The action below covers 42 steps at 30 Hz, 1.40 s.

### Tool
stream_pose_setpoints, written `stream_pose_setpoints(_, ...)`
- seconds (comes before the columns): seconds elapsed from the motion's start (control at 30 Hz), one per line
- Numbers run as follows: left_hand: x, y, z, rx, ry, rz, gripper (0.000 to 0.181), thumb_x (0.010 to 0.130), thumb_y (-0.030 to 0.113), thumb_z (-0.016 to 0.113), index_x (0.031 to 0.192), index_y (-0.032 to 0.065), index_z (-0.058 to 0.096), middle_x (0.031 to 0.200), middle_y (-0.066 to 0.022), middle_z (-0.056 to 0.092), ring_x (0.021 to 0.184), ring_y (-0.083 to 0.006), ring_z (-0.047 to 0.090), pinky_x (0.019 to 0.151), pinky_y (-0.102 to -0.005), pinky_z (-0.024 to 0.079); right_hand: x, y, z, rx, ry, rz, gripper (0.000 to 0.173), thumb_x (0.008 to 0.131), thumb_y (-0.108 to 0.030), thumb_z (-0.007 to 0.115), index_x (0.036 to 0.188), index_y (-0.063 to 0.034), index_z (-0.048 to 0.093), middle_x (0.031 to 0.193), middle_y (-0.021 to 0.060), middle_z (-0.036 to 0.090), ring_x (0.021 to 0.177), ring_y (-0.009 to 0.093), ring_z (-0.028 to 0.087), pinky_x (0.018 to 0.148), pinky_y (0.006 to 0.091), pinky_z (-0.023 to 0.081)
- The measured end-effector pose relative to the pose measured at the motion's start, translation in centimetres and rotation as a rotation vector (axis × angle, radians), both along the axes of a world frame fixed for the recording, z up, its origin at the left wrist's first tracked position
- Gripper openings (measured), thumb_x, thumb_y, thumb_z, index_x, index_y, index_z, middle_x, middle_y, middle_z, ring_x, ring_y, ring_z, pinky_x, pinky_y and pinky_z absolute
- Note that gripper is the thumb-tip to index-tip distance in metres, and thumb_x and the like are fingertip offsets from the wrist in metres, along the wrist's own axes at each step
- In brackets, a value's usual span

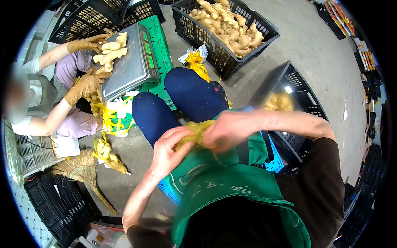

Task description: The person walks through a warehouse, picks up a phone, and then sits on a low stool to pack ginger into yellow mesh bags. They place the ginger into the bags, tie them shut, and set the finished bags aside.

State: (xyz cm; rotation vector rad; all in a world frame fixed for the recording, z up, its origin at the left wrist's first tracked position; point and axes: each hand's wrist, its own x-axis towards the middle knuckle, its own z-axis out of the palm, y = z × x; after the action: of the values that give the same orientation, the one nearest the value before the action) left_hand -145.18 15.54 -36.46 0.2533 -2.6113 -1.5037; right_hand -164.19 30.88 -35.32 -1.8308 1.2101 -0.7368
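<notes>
Above my lap, my left hand (172, 150) and my right hand (225, 130) are close together on a yellow mesh net (195, 131). The net lies bunched between the fingers of both hands; the right hand is blurred, and what the net contains cannot be told. Below them is a green apron (214, 179) bearing white writing. To the right, a black plastic crate (288, 74) holds yellow netted ginger (279, 101). Beyond my knees lies a bundle of yellow mesh nets (197, 63) with white tags.
A black crate (198, 31) full of ginger roots (229, 26) stands ahead. At left, a co-worker in brown gloves handles ginger on a digital scale (128, 62) over a green crate (161, 40). A straw broom (82, 166) and netted ginger (113, 161) lie on the floor.
</notes>
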Motion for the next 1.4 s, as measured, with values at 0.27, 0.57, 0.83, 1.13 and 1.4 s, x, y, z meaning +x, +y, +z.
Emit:
stream_pose_setpoints(0.27,0.3,1.3,-1.3,0.290,0.212,0.260,0.012,0.076,-0.008,0.064,0.085,0.0000,0.063,0.087,-0.0091,0.062,0.080,-0.0159,0.059,0.071,-0.0253,0.048,-3.9,-1.1,0.0,-0.242,0.530,-0.078,0.022,0.075,-0.029,0.064,0.075,-0.0090,0.054,0.070,0.0049,0.051,0.067,0.026,0.059,0.051,0.0391,0.045)
stream_pose_setpoints(0.57,2.0,1.3,-0.8,0.250,0.231,0.026,0.016,0.076,-0.013,0.059,0.085,0.0000,0.058,0.093,-0.0136,0.065,0.085,-0.0199,0.063,0.075,-0.0298,0.050,-2.1,-1.5,2.3,0.638,0.016,-0.086,0.033,0.085,-0.038,0.055,0.068,-0.0121,0.067,0.063,0.0070,0.059,0.061,0.028,0.059,0.056,0.0386,0.044)
stream_pose_setpoints(0.83,1.8,2.6,-2.3,0.136,0.414,-0.018,0.023,0.066,-0.014,0.065,0.081,0.0003,0.058,0.092,-0.0147,0.066,0.085,-0.0255,0.065,0.076,-0.0338,0.051,0.5,0.4,-0.9,0.064,0.606,-0.374,0.023,0.074,-0.020,0.062,0.086,-0.0044,0.051,0.063,0.0131,0.056,0.061,0.032,0.060,0.050,0.0405,0.046)
stream_pose_setpoints(1.13,0.0,2.6,-2.6,-0.047,0.071,0.197,0.059,0.063,0.006,0.078,0.116,0.0051,0.052,0.106,-0.0124,0.062,0.097,-0.0314,0.060,0.084,-0.0380,0.047,1.7,-0.4,0.6,-0.215,0.863,-0.315,0.005,0.071,-0.015,0.056,0.072,-0.0102,0.057,0.067,0.0059,0.057,0.063,0.023,0.063,0.048,0.0360,0.049)
stream_pose_setpoints(1.4,0.4,2.2,-3.3,-0.042,0.073,0.154,0.048,0.065,0.005,0.075,0.110,0.0039,0.058,0.103,-0.0129,0.062,0.090,-0.0277,0.061,0.078,-0.0332,0.049,0.2,-1.3,-0.4,0.110,0.489,-0.536,0.014,0.070,-0.019,0.064,0.076,-0.0080,0.058,0.073,0.0098,0.059,0.068,0.030,0.060,0.058,0.0411,0.047)
